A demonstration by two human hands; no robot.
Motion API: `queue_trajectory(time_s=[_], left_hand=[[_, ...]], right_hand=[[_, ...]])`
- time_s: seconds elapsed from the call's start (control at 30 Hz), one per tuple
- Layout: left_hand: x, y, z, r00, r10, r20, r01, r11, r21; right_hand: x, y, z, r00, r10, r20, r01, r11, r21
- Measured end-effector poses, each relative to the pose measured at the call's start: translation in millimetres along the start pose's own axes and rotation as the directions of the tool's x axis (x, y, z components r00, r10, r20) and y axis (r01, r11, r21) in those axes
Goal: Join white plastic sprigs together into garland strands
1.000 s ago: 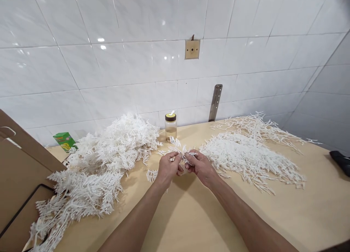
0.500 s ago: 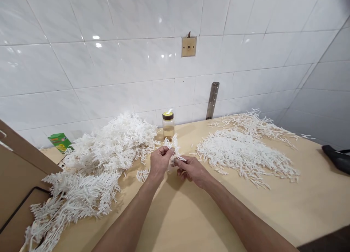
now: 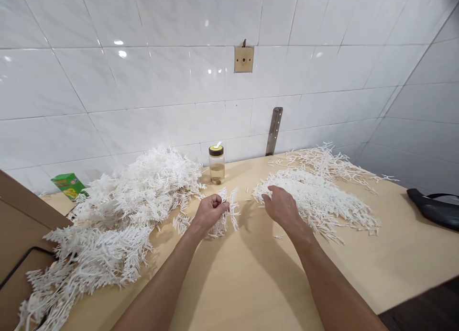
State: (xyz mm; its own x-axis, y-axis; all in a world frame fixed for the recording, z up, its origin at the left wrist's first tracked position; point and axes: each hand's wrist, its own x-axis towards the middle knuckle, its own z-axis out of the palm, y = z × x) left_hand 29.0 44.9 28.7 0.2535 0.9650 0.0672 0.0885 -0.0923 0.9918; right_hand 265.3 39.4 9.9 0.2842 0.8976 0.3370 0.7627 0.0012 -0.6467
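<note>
Two hands apart: left hand (image 3: 210, 210) fisted.

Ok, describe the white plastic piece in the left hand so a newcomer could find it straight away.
Start at the glass jar with the yellow lid standing against the tiled wall. Just in front of it, the left hand pinches a small white comb-like plastic piece above the wooden table. Unlike the big heap on the left and the flat spread pile on the right, it is single and held.
</note>
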Motion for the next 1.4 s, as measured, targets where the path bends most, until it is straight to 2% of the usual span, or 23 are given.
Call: queue_trajectory(time_s=[0.07, 0.13, 0.2, 0.23, 0.27, 0.3, 0.4, 0.43, 0.47, 0.5, 0.63, 0.77, 0.9, 0.97, 1.03, 1.07, 1.13, 1.27, 1.4], left_hand=[[-0.4, -4.3, 1.0, 0.999, -0.036, 0.034, 0.037, 0.998, -0.045], [0.8, -8.3, -0.7, 0.999, -0.044, 0.005, 0.045, 0.997, -0.058], [3.5, -11.9, -4.9, 0.998, -0.039, -0.052, 0.036, 0.997, -0.063], [5.2, -13.4, -7.5, 0.996, -0.031, -0.083, 0.025, 0.997, -0.068], [6.9, -14.5, -10.2, 0.994, -0.02, -0.105, 0.013, 0.997, -0.072], [8.4, -15.2, -12.6, 0.993, -0.007, -0.117, -0.001, 0.997, -0.074], [9.9, -14.3, -16.5, 0.995, 0.029, -0.097, -0.035, 0.997, -0.067], [9.4, -13.2, -16.4, 0.997, 0.033, -0.074, -0.038, 0.997, -0.067], [8.4, -11.8, -15.7, 0.998, 0.032, -0.048, -0.035, 0.997, -0.068], [7.2, -10.3, -14.5, 0.999, 0.028, -0.019, -0.029, 0.997, -0.072], [2.5, -6.3, -7.9, 0.996, 0.017, 0.083, -0.01, 0.997, -0.08], [-0.2, -5.9, -2.7, 0.991, 0.021, 0.131, -0.012, 0.998, -0.066], [-2.8, -6.3, 1.9, 0.989, 0.009, 0.145, -0.002, 0.999, -0.051], [-4.0, -6.9, 4.4, 0.991, -0.005, 0.134, 0.014, 0.998, -0.063], [-4.7, -7.9, 6.5, 0.993, -0.028, 0.114, 0.037, 0.997, -0.075], [-4.8, -8.5, 7.2, 0.994, -0.039, 0.105, 0.048, 0.996, -0.081], [-4.3, -10.1, 7.8, 0.994, -0.058, 0.091, 0.067, 0.993, -0.095], [-1.8, -14.8, 7.4, 0.991, -0.099, 0.087, 0.111, 0.983, -0.147], [2.1, -22.2, 6.7, 0.996, -0.072, 0.061, 0.081, 0.985, -0.153]], right_hand=[[0.7, -1.0, -2.6, 0.999, -0.003, -0.043, 0.003, 1.0, -0.012], [-2.2, -6.0, 2.3, 0.999, -0.027, -0.037, 0.027, 1.0, 0.008], [-9.0, -14.1, 14.5, 0.995, -0.089, 0.048, 0.083, 0.991, 0.109], [-13.6, -18.9, 22.6, 0.979, -0.151, 0.135, 0.12, 0.969, 0.216], [-18.3, -23.8, 31.0, 0.953, -0.233, 0.194, 0.167, 0.937, 0.306], [-22.9, -28.5, 39.3, 0.903, -0.35, 0.249, 0.259, 0.907, 0.332], [-30.3, -37.9, 57.5, 0.783, -0.547, 0.297, 0.485, 0.835, 0.259], [-29.7, -38.5, 60.5, 0.765, -0.567, 0.307, 0.529, 0.824, 0.205], [-27.6, -37.5, 61.8, 0.764, -0.563, 0.315, 0.549, 0.824, 0.141], [-24.3, -35.1, 61.5, 0.785, -0.532, 0.317, 0.542, 0.838, 0.064], [-6.9, -15.3, 48.6, 0.938, -0.263, 0.227, 0.312, 0.925, -0.215], [4.4, 4.0, 30.8, 0.986, -0.126, 0.11, 0.151, 0.954, -0.261], [6.6, 4.9, 20.8, 0.997, -0.078, 0.025, 0.081, 0.977, -0.199], [3.1, -3.7, 17.6, 0.994, -0.103, -0.031, 0.103, 0.995, 0.014], [-3.3, -16.8, 14.1, 0.99, -0.125, -0.068, 0.14, 0.944, 0.297], [-7.2, -24.0, 12.2, 0.989, -0.137, -0.06, 0.15, 0.903, 0.403], [-14.5, -37.2, 8.7, 0.981, -0.194, 0.019, 0.161, 0.857, 0.49], [-22.4, -48.9, 7.7, 0.941, -0.285, 0.183, 0.159, 0.849, 0.504], [-22.7, -45.0, 13.1, 0.933, -0.271, 0.236, 0.13, 0.867, 0.48]])
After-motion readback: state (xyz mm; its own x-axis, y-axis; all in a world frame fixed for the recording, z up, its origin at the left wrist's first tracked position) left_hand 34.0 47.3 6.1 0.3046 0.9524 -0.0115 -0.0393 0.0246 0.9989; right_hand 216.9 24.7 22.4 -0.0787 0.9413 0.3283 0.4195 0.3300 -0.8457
